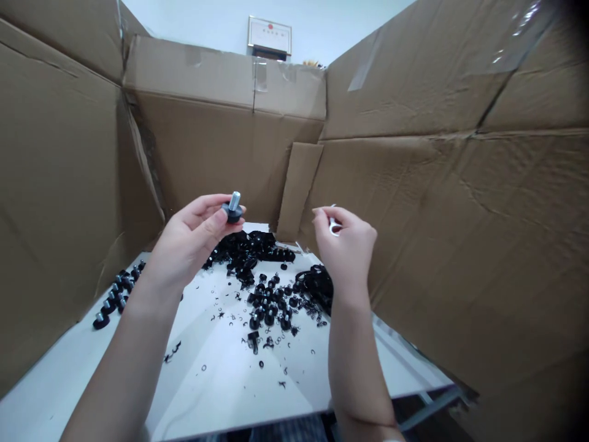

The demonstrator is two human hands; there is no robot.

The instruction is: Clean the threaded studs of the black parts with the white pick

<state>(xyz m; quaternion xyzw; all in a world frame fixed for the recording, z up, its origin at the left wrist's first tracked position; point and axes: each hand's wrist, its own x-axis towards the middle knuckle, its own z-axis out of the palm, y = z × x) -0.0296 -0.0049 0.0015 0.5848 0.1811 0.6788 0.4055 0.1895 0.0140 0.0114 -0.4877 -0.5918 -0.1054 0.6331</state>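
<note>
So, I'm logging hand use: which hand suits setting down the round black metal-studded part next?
Probably the left hand: it pinches that part, while the right hand is closed around a small whitish object.

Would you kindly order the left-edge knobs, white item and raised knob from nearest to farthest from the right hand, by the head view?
1. White item: in the right hand.
2. Raised knob: in the left hand.
3. Left-edge knobs: on the table's left side.

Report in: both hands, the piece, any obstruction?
Left hand pinching black-based metal stud, stud end up. Right hand closed around pale tool, mostly hidden. Hands apart, nothing visible between them; black scraps on white table below.
</note>
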